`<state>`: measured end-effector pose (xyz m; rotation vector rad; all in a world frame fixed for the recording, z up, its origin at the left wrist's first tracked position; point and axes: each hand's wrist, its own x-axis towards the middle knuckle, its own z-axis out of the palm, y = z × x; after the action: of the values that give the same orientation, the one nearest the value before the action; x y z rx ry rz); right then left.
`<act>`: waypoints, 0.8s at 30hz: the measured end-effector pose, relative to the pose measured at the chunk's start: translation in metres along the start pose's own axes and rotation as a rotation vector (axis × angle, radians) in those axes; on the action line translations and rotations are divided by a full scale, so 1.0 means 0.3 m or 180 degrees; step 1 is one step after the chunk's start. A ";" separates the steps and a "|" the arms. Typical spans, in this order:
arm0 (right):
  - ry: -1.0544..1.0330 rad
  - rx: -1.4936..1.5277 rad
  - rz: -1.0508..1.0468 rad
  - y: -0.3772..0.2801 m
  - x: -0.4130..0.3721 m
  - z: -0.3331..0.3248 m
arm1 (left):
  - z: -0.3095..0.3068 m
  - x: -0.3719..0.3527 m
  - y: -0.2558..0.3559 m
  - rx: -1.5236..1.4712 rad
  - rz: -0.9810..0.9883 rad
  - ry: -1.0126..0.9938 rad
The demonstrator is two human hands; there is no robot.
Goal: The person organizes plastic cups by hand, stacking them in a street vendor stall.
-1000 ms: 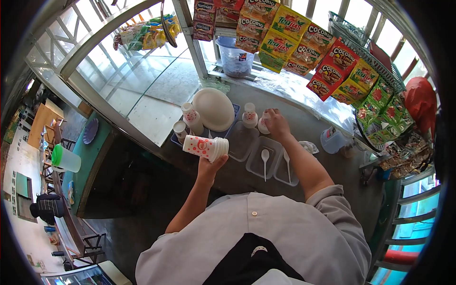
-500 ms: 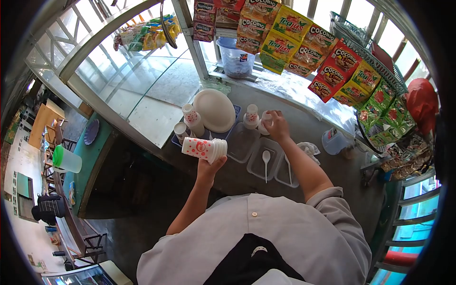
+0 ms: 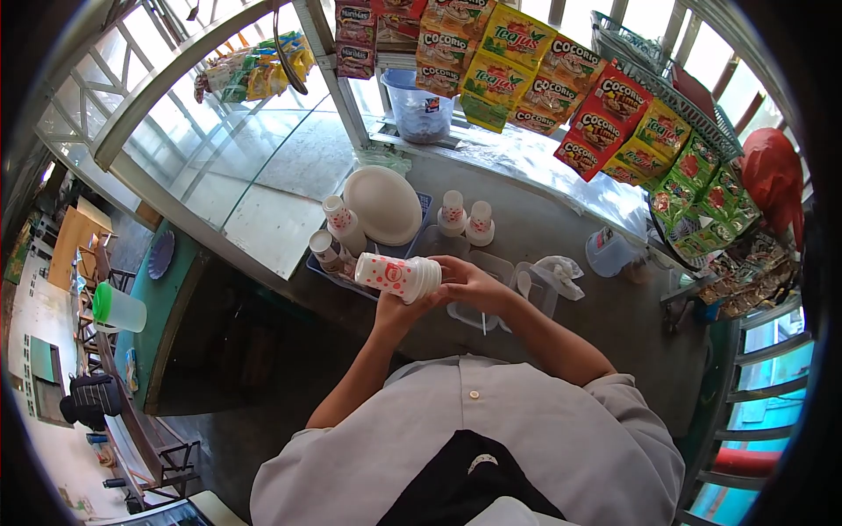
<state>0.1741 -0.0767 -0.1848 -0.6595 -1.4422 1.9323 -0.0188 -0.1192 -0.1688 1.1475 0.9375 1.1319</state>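
My left hand [image 3: 405, 309] is wrapped round a stack of white cups with red dots [image 3: 386, 273], held lying sideways. At the rim end of that stack, my right hand [image 3: 469, 284] grips with fingers bent; its thumb side meets the left hand. Beyond them two short piles of the same cups, a left pile [image 3: 452, 216] and a right pile [image 3: 480, 224], stand upside down on the counter. Under my right forearm are clear plastic tubs [image 3: 493, 266], partly hidden, with a white spoon [image 3: 524, 283] in one.
A blue tray [image 3: 424, 203] holds more cup stacks [image 3: 344, 224] and pale round plates [image 3: 383, 205]. A crumpled plastic bag [image 3: 561, 275] and a clear tub [image 3: 610, 252] lie to the right. Drink sachets [image 3: 509, 61] hang above the counter; a glass case [image 3: 263, 167] stands left.
My right hand has left the upside-down cups at the back and come to the rim end of the held stack. My left hand still holds the stack, and the view has shifted slightly.
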 end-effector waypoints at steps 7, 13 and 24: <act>0.0344 0.0923 -0.0094 -0.062 -0.035 0.077 | 0.040 0.008 0.031 -0.0205 0.0280 -0.0052; 0.0541 0.0725 -0.0365 -0.149 -0.052 0.123 | 0.042 0.005 0.022 -0.0540 0.0233 -0.0016; 0.0738 0.0032 -0.0584 -0.233 -0.093 0.159 | 0.050 0.002 0.035 -0.0824 0.0484 -0.0322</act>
<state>0.1722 -0.1141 -0.1038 -0.6962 -1.3001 1.6625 -0.0063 -0.1212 -0.1558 1.0654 0.6132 1.2649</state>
